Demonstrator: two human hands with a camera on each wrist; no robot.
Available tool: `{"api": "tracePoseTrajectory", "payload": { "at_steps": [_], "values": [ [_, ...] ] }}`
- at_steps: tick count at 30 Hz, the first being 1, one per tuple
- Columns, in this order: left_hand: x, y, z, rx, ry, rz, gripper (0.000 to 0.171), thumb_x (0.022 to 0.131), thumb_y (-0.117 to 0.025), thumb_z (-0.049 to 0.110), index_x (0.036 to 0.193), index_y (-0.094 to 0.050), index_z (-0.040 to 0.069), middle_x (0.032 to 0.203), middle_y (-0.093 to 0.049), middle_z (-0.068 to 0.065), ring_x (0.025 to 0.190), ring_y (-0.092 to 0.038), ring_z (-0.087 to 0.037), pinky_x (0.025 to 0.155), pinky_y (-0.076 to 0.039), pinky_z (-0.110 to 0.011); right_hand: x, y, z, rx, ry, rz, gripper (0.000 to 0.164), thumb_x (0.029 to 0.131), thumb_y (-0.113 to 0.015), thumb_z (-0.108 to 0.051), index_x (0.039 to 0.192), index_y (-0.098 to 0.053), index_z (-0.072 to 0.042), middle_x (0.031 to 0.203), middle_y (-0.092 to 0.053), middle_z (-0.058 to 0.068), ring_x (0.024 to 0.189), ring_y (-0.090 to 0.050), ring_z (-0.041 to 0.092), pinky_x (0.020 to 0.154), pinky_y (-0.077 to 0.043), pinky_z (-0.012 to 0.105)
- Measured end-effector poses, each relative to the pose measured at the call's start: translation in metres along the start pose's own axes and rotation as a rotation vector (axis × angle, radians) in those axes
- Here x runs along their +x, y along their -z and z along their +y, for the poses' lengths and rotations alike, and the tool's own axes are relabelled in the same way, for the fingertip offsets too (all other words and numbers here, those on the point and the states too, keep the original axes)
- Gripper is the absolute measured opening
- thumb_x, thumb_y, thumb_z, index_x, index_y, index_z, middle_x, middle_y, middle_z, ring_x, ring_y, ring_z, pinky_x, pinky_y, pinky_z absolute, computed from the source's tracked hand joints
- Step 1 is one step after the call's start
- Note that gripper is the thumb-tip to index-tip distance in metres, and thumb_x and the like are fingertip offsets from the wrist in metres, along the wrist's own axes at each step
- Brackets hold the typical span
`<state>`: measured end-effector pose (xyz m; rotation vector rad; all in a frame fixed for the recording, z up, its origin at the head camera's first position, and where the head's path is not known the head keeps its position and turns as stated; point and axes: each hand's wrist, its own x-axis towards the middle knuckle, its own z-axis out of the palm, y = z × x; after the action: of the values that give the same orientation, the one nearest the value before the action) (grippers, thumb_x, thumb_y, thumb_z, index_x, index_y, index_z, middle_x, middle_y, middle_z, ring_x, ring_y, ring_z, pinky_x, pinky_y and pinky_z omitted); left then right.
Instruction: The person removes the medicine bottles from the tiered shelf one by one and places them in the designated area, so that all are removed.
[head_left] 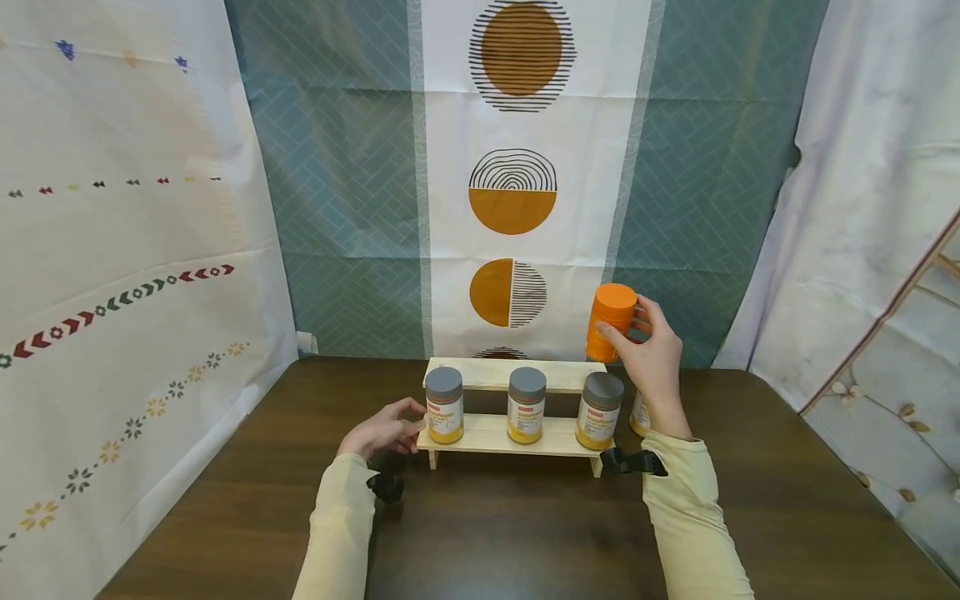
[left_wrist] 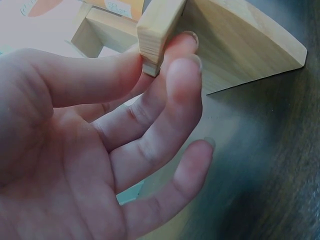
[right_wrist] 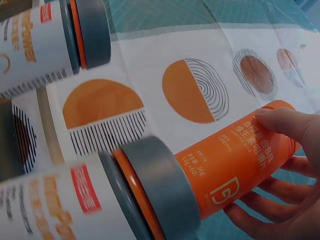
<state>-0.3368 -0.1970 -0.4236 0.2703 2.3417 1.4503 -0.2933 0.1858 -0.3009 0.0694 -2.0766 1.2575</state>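
The right hand [head_left: 654, 354] grips an orange bottle [head_left: 611, 323], thumb on the near side and fingers round the other. The bottle is upright, or nearly so, at the right end of the top shelf of a wooden rack [head_left: 483, 429] — whether its base touches the wood I cannot tell. The left hand [head_left: 384, 430] pinches the left end of the rack's lower shelf between thumb and fingertips, its little finger apart from the wood.

On that lower shelf, 3 jars with grey lids stand upright: the left jar [head_left: 445, 407] near the left hand, the middle jar [head_left: 526, 406], and the right jar [head_left: 599, 412] below the bottle. 1 more jar [head_left: 639, 416] shows beside the rack — mostly hidden by the right wrist. The rack stands on a dark brown table [head_left: 487, 533], in front of a green and white cloth [head_left: 345, 208].
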Motion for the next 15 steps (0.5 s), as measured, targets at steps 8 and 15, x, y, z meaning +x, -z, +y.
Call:
{"api": "tracePoseTrajectory", "payload": {
  "at_steps": [8, 15],
  "values": [
    [-0.001, 0.001, 0.0, 0.003, 0.006, 0.001, 0.037, 0.097, -0.056, 0.02, 0.128, -0.043, 0.005, 0.074, -0.06, -0.004, 0.067, -0.061, -0.015, 0.07, -0.053, -0.034, 0.003, 0.026, 0.012, -0.023, -0.092, 0.035, 0.062, 0.086, -0.074, -0.031, 0.14, -0.049, -0.015, 0.131, -0.058, 0.014, 0.113, -0.058, 0.026, 0.074, -0.043, 0.019],
    [0.0, 0.0, -0.002, -0.008, 0.011, 0.008, 0.037, 0.097, -0.056, 0.022, 0.127, -0.044, 0.005, 0.08, -0.058, -0.006, 0.066, -0.061, -0.016, 0.068, -0.052, -0.032, 0.002, 0.04, 0.021, -0.042, -0.158, 0.044, 0.063, 0.084, -0.074, -0.035, 0.14, -0.049, -0.018, 0.131, -0.057, 0.012, 0.108, -0.054, 0.016, 0.073, -0.043, 0.018]
  ]
}}
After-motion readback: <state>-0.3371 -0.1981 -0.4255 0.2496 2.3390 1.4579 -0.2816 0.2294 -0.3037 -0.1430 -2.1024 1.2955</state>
